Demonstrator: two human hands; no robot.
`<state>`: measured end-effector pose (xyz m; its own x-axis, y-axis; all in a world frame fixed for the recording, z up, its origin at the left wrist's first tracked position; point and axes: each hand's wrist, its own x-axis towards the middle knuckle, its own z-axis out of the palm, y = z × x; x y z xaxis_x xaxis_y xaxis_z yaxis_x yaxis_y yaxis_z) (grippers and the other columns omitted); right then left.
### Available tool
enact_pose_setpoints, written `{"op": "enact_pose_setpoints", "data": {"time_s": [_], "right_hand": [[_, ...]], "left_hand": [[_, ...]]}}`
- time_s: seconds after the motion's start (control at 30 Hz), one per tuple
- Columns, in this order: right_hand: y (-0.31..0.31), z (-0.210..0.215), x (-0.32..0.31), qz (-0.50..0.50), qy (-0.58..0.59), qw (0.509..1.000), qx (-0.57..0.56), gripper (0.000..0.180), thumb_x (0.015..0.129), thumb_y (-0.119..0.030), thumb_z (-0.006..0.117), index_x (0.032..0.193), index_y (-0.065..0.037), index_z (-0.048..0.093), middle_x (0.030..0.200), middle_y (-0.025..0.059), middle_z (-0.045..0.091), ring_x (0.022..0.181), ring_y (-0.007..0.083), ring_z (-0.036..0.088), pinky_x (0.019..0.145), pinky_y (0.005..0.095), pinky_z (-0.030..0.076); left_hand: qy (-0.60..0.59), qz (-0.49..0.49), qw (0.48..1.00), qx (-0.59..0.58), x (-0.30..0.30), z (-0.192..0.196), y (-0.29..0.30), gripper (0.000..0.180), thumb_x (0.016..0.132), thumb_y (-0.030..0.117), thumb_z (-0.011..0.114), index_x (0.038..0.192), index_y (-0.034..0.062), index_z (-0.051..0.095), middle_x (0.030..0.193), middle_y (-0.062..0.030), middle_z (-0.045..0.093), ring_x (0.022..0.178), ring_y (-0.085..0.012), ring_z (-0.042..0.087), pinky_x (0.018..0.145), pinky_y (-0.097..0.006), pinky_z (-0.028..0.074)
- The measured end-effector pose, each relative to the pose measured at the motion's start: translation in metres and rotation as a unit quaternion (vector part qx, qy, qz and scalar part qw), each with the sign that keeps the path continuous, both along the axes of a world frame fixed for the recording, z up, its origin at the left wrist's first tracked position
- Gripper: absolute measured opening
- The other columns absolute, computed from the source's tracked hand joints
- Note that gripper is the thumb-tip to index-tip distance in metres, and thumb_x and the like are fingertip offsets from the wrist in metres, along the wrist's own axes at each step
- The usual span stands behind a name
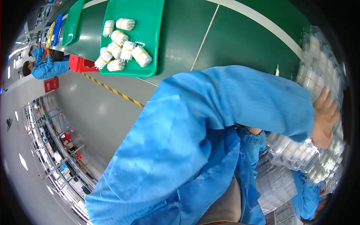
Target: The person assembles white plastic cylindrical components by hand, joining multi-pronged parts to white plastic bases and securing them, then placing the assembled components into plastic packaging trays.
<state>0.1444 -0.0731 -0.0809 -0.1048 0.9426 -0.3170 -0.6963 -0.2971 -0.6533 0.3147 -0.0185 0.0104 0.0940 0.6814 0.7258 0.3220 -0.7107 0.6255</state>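
Observation:
My left arm, in a blue sleeve, reaches across to the right. At its end my left hand point(325, 118) lies with fingers spread on a pile of clear plastic trays point(313, 71) holding white parts. My right hand point(254, 130) is mostly hidden behind that sleeve; only a bit of skin above the elastic cuff shows, and its fingers are out of sight. Beside it, under my left forearm, is a clear tray with rows of white pieces point(294, 150). A small white pointed piece point(277, 70) stands on the green table near the pile.
A green tray point(152, 45) on the table point(180, 33) carries several white bundles tied with yellow bands point(141, 56). A red stool point(80, 63) stands beyond the table edge. More clear trays point(275, 183) are stacked near me at right, close to a blue-sleeved person point(305, 195).

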Motion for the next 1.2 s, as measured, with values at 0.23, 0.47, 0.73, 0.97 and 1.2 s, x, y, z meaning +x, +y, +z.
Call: {"op": "enact_pose_setpoints", "data": {"time_s": [0.23, 0.47, 0.73, 0.97, 1.2], "right_hand": [[-0.013, 0.024, 0.038, -0.124, -0.053, 0.991, -0.025, 0.031, 0.104, -0.017, 0.052, 0.075, -0.011, 0.042, 0.054, -0.0017, 0.034, 0.041, 0.0063, 0.024, 0.039, 0.0255, 0.02], [0.003, 0.036, 0.031, -0.092, -0.087, 0.991, -0.044, 0.039, 0.106, -0.019, 0.05, 0.071, -0.01, 0.036, 0.052, -0.001, 0.031, 0.041, 0.0056, 0.021, 0.037, 0.0262, 0.016], [-0.007, 0.031, 0.029, -0.159, -0.075, 0.984, -0.006, 0.039, 0.106, -0.02, 0.05, 0.071, -0.01, 0.036, 0.052, -0.0007, 0.031, 0.042, 0.0066, 0.022, 0.039, 0.0277, 0.017], [-0.037, 0.055, 0.023, -0.229, -0.247, 0.923, 0.185, 0.041, 0.105, -0.019, 0.05, 0.068, -0.009, 0.035, 0.05, 0.0016, 0.037, 0.041, 0.0085, 0.027, 0.038, 0.0296, 0.021], [-0.004, 0.062, 0.041, -0.223, -0.152, 0.884, 0.382, 0.042, 0.109, -0.034, 0.035, 0.073, -0.013, 0.038, 0.052, -0.0015, 0.034, 0.041, 0.0099, 0.023, 0.039, 0.0302, 0.021]], "left_hand": [[0.332, -0.013, 0.91, 0.249, -0.294, 0.057, 0.042, 0.036, 0.076, 0.022, 0.069, 0.108, 0.0054, 0.076, 0.065, -0.0062, 0.059, 0.073, -0.0305, 0.06, 0.066, -0.047, 0.047], [0.47, 0.131, 0.855, -0.178, -0.511, 0.033, 0.068, 0.078, 0.081, 0.014, 0.079, 0.15, 0.009, 0.042, 0.15, -0.0224, 0.042, 0.136, -0.0422, 0.042, 0.111, -0.047, 0.038], [0.252, 0.288, 0.905, -0.185, -0.531, -0.041, 0.121, 0.038, 0.089, 0.027, 0.078, 0.12, 0.0094, 0.065, 0.092, -0.0103, 0.073, 0.074, -0.0216, 0.071, 0.067, -0.034, 0.055], [0.102, -0.012, 0.977, -0.186, -0.371, -0.003, 0.041, 0.055, 0.076, 0.007, 0.089, 0.121, -0.0003, 0.057, 0.11, -0.0171, 0.074, 0.102, -0.0229, 0.071, 0.087, -0.031, 0.057], [0.067, -0.25, 0.936, -0.238, -0.299, -0.083, 0.011, 0.042, 0.068, 0.0, 0.084, 0.106, 0.0077, 0.068, 0.109, -0.0091, 0.076, 0.105, -0.0278, 0.072, 0.091, -0.034, 0.056]]}}
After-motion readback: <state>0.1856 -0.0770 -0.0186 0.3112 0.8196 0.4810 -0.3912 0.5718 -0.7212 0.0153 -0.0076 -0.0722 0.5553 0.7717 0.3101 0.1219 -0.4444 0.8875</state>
